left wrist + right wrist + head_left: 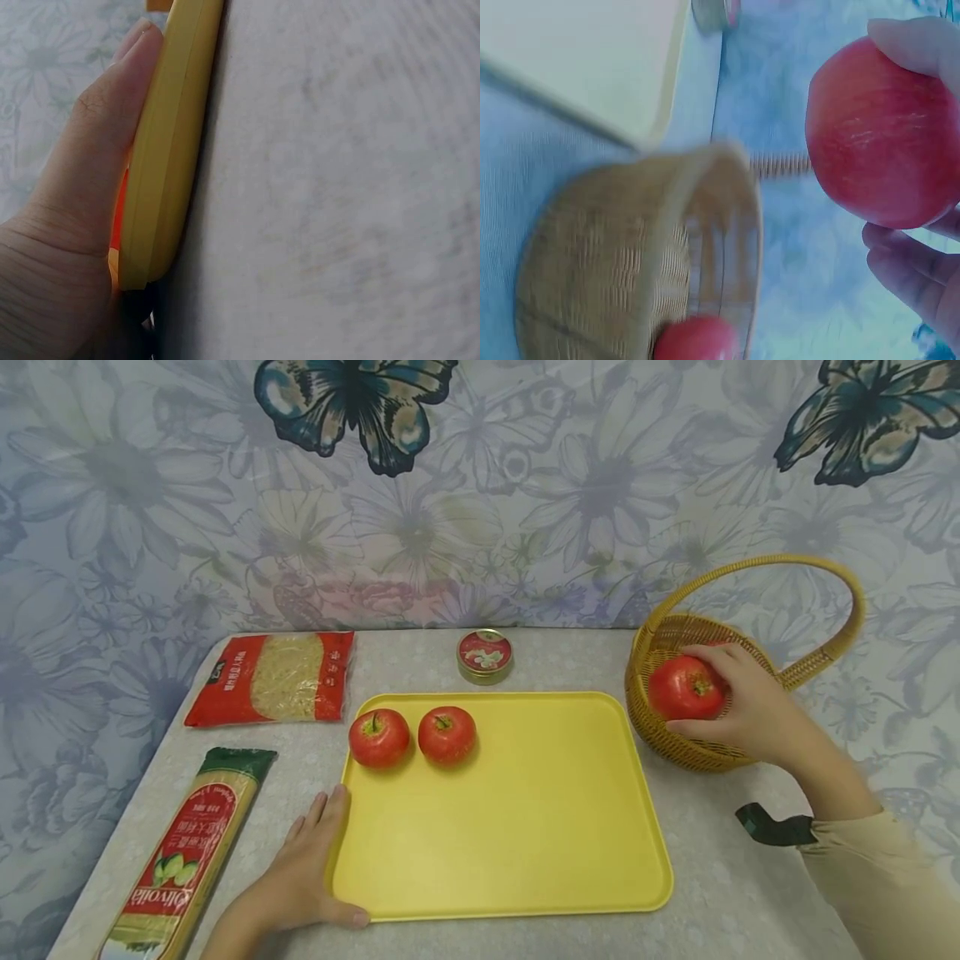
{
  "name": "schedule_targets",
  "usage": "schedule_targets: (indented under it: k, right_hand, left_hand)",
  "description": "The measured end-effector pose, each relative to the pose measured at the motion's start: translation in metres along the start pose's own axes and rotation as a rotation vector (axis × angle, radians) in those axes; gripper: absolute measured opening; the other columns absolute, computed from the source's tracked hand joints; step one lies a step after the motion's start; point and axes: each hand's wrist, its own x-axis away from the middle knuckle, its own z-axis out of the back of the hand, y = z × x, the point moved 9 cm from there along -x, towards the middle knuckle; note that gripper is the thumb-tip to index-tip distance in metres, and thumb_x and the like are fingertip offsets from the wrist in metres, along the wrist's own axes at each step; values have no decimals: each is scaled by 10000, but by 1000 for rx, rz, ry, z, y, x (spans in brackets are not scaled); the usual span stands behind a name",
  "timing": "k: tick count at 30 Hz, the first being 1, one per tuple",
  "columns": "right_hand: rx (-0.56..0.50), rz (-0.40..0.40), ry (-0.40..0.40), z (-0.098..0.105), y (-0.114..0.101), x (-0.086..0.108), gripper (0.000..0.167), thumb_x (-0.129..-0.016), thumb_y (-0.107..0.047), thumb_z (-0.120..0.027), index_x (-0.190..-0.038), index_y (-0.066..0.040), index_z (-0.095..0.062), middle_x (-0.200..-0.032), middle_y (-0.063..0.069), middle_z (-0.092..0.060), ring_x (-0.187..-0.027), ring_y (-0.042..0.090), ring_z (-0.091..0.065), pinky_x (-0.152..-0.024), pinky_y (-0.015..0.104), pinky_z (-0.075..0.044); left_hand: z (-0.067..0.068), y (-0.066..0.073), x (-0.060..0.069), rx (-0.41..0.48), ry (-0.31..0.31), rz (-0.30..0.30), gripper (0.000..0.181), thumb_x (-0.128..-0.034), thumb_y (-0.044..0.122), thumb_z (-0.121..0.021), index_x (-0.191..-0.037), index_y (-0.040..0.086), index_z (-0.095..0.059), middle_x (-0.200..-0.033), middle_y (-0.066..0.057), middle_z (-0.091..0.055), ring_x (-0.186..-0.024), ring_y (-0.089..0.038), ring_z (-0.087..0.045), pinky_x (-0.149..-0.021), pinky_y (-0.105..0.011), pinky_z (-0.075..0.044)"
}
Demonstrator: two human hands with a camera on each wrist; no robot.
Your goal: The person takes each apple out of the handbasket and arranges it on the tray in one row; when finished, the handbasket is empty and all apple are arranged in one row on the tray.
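My right hand (750, 702) grips a red apple (686, 687) above the wicker basket (697, 756). In the right wrist view, thumb and fingers curve round that apple (885, 135), which is clear of the basket rim (656, 247). Another apple (697, 341) lies inside the basket. My left hand (303, 868) rests at the left edge of the yellow tray (502, 835), its thumb at the near corner. Seen from the left wrist, the thumb (105, 135) lies along the tray's side (169, 150). Two apples, one at the far left corner (379, 739) and one beside it (447, 735), sit on the tray.
A red bag with a clear window (292, 677) lies at the back left. Nearer, a long spaghetti packet (191, 860) lies slanted left of my left hand. A round tin (485, 657) stands behind the tray. The basket's tall handle (757, 562) arches up at the right.
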Motion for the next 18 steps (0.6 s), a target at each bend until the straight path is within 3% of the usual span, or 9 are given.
schedule_targets:
  k: [8,18]
  right_hand:
    - [27,74,-35,-40,-45,-8,877,-700,-383,-898,-1435,-158,-476,-1303,112,-508,-1137,315,-572,-905,599,-533]
    - [-1,74,-145,-86,-62,-28,888,-701,-437,-882,-1447,-194,-466,-1284,80,-507,-1114,304,-599,-911,557,-550]
  left_hand:
    - [2,2,2,0,11,-23,1629,-409,760,-850,-1599,81,31,-1661,-233,-42,-1516,-482,12,-1173,-698,-61]
    - [1,2,2,3,-6,-11,1622,-418,750,-855,-1600,90,38,-1664,-222,-30,-1519,-474,21,-1180,-690,-55]
